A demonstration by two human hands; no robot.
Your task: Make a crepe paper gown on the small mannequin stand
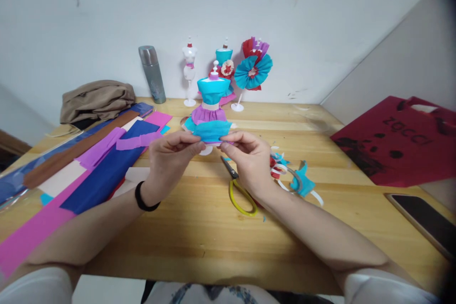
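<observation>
Between my two hands a strip of blue crepe paper (211, 129) is stretched sideways, with a thin purple edge along its bottom. My left hand (174, 154) pinches its left end and my right hand (247, 154) its right end, thumbs facing me. Just behind the strip stands a small dress form (213, 86) in a blue crepe top, a pale waistband and a gathered purple skirt; the strip hides part of its lower side. Yellow-handled scissors (240, 199) lie on the table beside my right hand, blades partly open.
Crepe paper sheets (117, 166) cover the left side of the wooden table (199, 242). Several other dress forms (189, 64) and a thermos (152, 75) stand by the wall. Paper scraps (302, 180), a red bag (392, 142) and a phone (423, 221) are on the right; brown cloth (98, 102) lies back left.
</observation>
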